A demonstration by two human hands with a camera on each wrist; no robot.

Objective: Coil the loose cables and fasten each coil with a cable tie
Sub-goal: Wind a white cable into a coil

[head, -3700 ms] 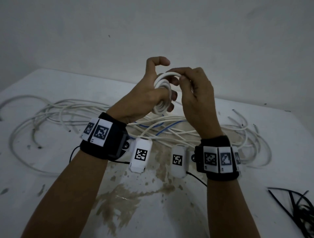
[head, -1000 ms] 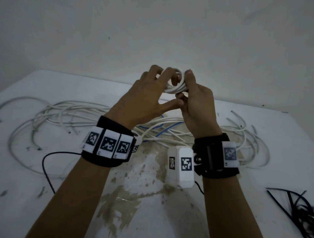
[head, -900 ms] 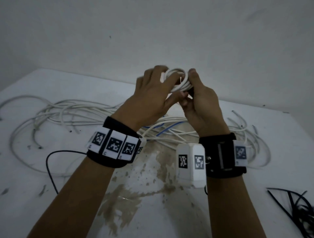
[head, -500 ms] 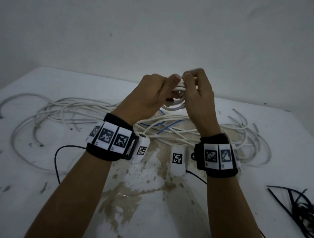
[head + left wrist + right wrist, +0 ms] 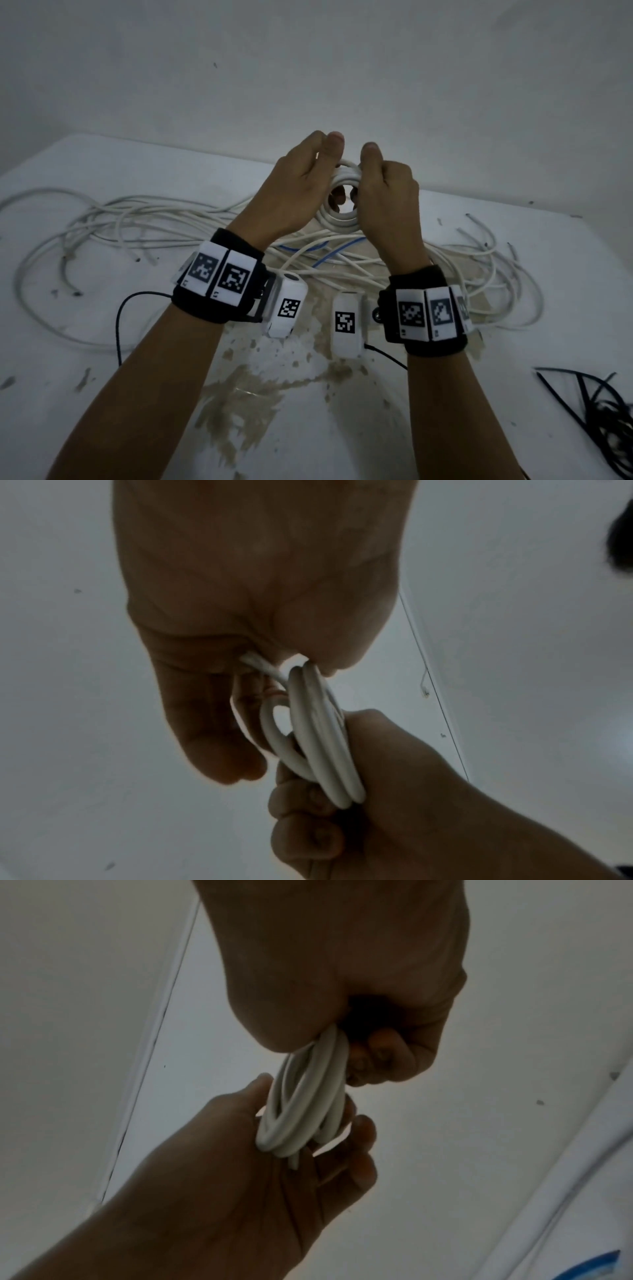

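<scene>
above the heap of loose cables (image 5: 144, 226), both the left hand (image 5: 291, 192) and right hand (image 5: 387, 195) clamp curled fingers on the white coil (image 5: 337, 219), which looks likely to spring open if either grip slackens before tying.

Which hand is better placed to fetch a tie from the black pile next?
Probably the right hand: the black pile lies on its side of the table. The left hand already grips the coil and could hold it alone.
</scene>
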